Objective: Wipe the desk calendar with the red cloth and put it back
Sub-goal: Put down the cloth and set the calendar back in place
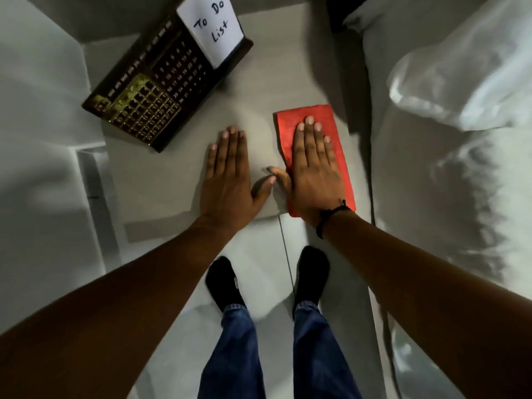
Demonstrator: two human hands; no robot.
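Head view: right hand (313,171) flat on red cloth (331,122), desk calendar (161,90) apart.

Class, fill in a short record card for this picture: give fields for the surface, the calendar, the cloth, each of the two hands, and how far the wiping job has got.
surface: pale table top
calendar: dark desk calendar, far left, white "To Do List" card in it
cloth: folded red cloth, right side, flat
left hand: flat, palm down, on bare table
right hand: flat on the cloth
contact with calendar: none
progress: calendar not lifted
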